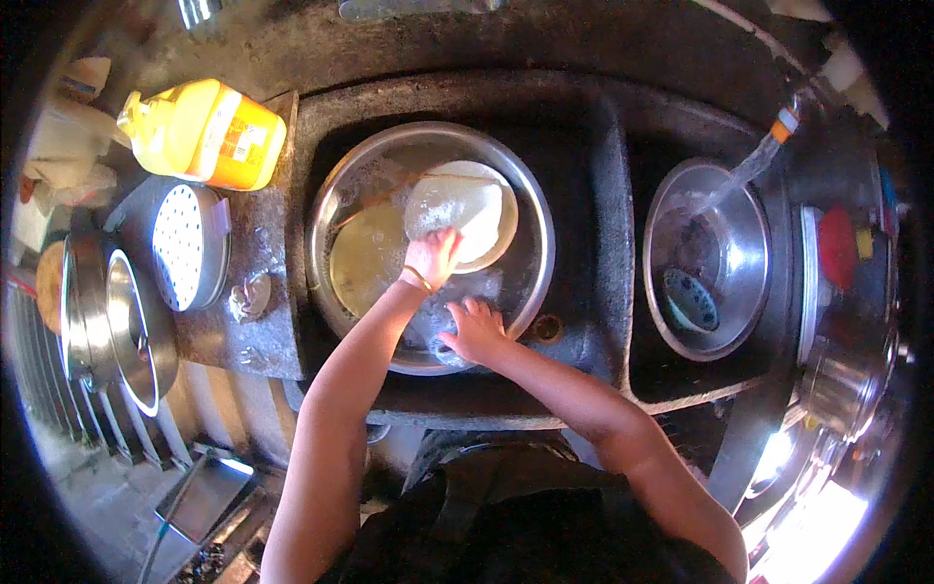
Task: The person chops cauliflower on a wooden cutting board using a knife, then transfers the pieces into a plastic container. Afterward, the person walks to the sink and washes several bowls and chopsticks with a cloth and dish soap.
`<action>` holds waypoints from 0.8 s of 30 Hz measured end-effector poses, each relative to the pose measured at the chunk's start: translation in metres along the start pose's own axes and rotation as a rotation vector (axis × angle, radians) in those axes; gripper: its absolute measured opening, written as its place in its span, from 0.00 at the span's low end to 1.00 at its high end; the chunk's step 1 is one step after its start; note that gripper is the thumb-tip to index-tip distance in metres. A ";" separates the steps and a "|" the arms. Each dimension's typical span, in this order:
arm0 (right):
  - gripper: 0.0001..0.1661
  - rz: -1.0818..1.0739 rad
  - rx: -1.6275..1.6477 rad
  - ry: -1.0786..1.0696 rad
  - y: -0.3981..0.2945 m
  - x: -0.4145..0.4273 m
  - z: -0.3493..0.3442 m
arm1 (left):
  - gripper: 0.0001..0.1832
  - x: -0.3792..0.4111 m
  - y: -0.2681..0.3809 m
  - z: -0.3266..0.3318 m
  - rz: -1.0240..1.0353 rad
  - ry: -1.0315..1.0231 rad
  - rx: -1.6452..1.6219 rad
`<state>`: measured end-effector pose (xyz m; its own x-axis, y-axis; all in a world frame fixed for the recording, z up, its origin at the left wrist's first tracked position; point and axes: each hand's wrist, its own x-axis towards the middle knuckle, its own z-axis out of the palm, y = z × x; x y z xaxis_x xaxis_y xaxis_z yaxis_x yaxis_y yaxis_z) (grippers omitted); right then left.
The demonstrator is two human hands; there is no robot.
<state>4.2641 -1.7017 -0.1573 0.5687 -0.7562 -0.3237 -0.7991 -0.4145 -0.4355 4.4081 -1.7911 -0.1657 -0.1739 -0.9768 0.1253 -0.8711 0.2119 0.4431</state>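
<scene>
A large stainless steel basin point(543, 219) with water sits in the dark sink before me. In it lies a white bowl point(503, 212), with foam or shine on its surface, and a yellowish round dish point(365, 248) to its left. My left hand point(432, 259), with a gold-coloured bangle at the wrist, is at the bowl's lower left edge; its fingers are bent, and whether they grip the rim is unclear. My right hand point(473, 330) is over the basin's near side with fingers spread, touching something pale and wet under the palm, too hidden to name.
At right, water runs from a hose point(786, 124) into a second steel basin point(762, 270) holding a patterned bowl point(690, 299). A sink divider point(620, 248) stands between. On the left are a yellow jug point(208, 135), a perforated container point(182, 248), a crumpled wad point(249, 297) and steel pans point(128, 328).
</scene>
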 end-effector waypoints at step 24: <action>0.24 -0.018 0.142 0.650 -0.089 0.013 -0.038 | 0.15 -0.142 -0.007 -0.040 -0.453 -0.316 -1.527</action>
<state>4.3357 -1.6936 -0.0909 0.3122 -0.9197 0.2379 -0.7320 -0.3925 -0.5568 4.4570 -1.6524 -0.1510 -0.2938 -0.8912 -0.3454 0.3351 -0.4345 0.8360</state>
